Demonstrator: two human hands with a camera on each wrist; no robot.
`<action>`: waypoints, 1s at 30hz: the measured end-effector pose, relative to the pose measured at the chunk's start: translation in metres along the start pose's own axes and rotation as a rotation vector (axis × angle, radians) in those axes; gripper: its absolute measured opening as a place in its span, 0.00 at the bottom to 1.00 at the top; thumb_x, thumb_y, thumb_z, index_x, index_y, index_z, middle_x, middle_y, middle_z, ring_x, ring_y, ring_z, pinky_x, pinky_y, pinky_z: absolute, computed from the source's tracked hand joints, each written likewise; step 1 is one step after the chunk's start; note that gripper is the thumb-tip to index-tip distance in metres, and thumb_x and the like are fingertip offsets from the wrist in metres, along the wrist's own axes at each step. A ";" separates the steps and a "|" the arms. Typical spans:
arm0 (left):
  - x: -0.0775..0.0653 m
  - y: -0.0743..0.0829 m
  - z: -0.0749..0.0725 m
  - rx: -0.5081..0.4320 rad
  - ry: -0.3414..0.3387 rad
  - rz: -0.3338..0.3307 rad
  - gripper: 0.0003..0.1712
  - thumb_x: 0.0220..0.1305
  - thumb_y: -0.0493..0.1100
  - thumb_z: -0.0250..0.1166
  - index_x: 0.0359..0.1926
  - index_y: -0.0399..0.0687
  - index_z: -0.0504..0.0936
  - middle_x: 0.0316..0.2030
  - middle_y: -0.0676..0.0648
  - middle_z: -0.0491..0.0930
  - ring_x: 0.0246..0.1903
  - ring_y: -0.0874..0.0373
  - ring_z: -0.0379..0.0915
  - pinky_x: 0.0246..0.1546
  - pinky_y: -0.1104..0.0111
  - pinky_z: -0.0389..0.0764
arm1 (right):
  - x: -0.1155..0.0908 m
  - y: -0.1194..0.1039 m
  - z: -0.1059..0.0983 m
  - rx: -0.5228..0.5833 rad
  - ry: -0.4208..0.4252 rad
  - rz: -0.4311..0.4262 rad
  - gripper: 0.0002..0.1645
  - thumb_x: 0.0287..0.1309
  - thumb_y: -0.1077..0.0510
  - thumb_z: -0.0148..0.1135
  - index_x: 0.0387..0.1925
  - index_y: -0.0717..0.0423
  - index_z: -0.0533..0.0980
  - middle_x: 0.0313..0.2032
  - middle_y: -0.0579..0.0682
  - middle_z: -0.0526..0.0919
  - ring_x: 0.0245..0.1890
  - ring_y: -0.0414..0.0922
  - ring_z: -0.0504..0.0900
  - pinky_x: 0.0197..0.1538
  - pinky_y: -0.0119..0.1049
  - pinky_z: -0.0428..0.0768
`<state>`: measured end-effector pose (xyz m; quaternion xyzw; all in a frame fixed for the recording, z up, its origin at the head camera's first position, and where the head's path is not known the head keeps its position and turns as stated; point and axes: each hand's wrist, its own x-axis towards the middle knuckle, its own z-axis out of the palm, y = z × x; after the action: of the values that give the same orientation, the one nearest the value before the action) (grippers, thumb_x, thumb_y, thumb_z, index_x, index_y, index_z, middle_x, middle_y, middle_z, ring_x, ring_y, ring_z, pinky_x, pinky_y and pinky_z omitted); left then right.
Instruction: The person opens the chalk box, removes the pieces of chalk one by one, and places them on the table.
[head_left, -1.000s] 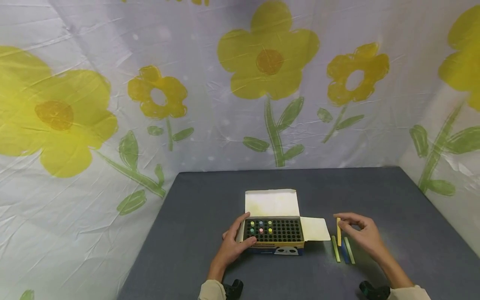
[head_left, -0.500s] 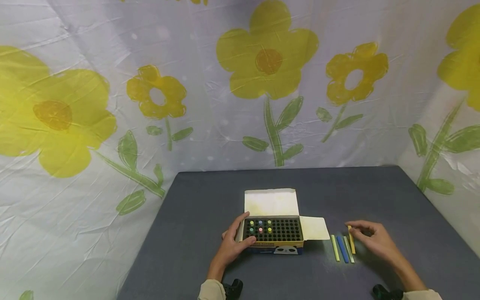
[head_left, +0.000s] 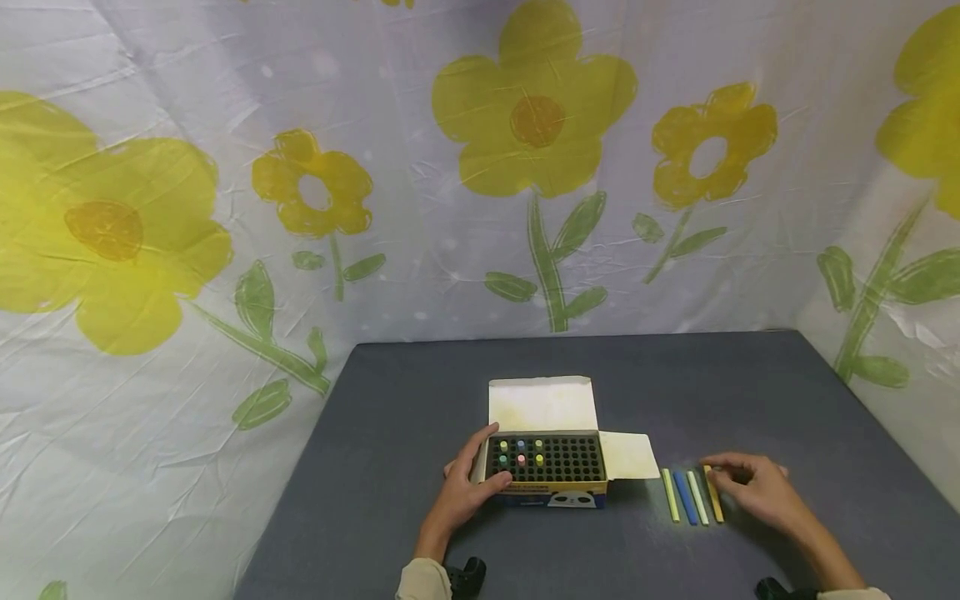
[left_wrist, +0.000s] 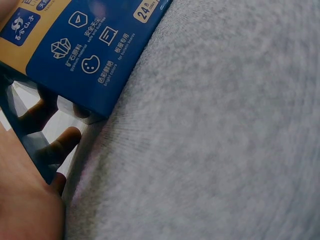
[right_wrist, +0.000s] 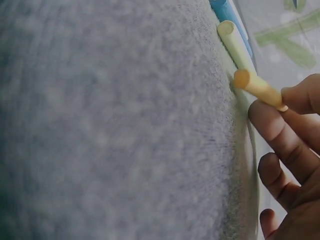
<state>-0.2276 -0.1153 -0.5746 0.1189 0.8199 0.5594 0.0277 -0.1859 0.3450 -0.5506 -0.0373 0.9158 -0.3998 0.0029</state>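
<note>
A white sheet (head_left: 420, 250) with big yellow flowers is filling the background, and a dark grey counter (head_left: 420, 383) is stretching out in front of it. A blue-and-yellow box (head_left: 521, 502) is sitting there with its back flap (head_left: 543, 404) and right flap (head_left: 628, 457) hanging open (yep, that's a panda face (head_left: 572, 501) on the front), showing a black grid (head_left: 577, 458) of holes. The left hand (head_left: 474, 487) is gripping the box's left end, thumb at the near corner. Off to the right, the right hand (head_left: 753, 487) is pinching the far end of an orange-yellow chalk stick (head_left: 715, 496) between thumb and fingers; can't tell if its whole length is touching down. Just to its left, a pale green stick (head_left: 697, 498), a blue stick (head_left: 684, 497) and a pale yellow stick (head_left: 670, 496) are lying side by side. Six coloured chalk tips (head_left: 522, 460) are poking up from the grid's left half.
</note>
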 end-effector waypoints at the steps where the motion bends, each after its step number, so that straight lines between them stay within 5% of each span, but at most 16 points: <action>1: 0.000 0.000 0.000 -0.003 0.000 0.001 0.42 0.61 0.54 0.73 0.73 0.82 0.65 0.76 0.52 0.62 0.72 0.39 0.46 0.60 0.33 0.55 | 0.000 0.000 0.000 -0.014 0.002 0.001 0.15 0.70 0.53 0.63 0.50 0.57 0.85 0.34 0.47 0.90 0.29 0.31 0.80 0.52 0.63 0.51; 5: 0.000 -0.001 -0.001 -0.021 -0.011 0.010 0.42 0.62 0.53 0.73 0.73 0.81 0.65 0.77 0.53 0.61 0.74 0.39 0.44 0.62 0.32 0.51 | 0.002 -0.002 0.002 -0.070 0.008 -0.016 0.13 0.69 0.54 0.64 0.48 0.56 0.85 0.27 0.40 0.88 0.26 0.31 0.79 0.46 0.53 0.47; 12: 0.000 -0.001 -0.001 -0.014 -0.005 0.019 0.43 0.61 0.53 0.73 0.74 0.80 0.64 0.77 0.50 0.61 0.73 0.38 0.47 0.61 0.32 0.54 | 0.006 -0.007 0.004 -0.188 0.037 -0.123 0.09 0.64 0.59 0.67 0.44 0.56 0.86 0.25 0.37 0.86 0.22 0.28 0.77 0.38 0.38 0.64; 20: 0.000 -0.001 -0.002 -0.021 -0.017 0.027 0.43 0.62 0.53 0.73 0.73 0.81 0.64 0.77 0.53 0.61 0.75 0.39 0.47 0.64 0.31 0.49 | 0.007 -0.013 0.004 -0.284 0.060 -0.136 0.07 0.63 0.58 0.69 0.42 0.51 0.87 0.22 0.33 0.83 0.20 0.27 0.73 0.40 0.47 0.49; 30: 0.000 0.001 -0.001 0.005 -0.001 0.011 0.43 0.60 0.54 0.74 0.73 0.82 0.65 0.77 0.56 0.62 0.76 0.40 0.48 0.65 0.32 0.49 | 0.010 -0.012 0.005 -0.358 0.048 -0.131 0.06 0.60 0.56 0.71 0.40 0.48 0.87 0.23 0.32 0.83 0.22 0.28 0.71 0.39 0.47 0.48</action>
<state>-0.2278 -0.1159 -0.5737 0.1239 0.8205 0.5575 0.0248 -0.1945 0.3325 -0.5444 -0.0871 0.9677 -0.2308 -0.0515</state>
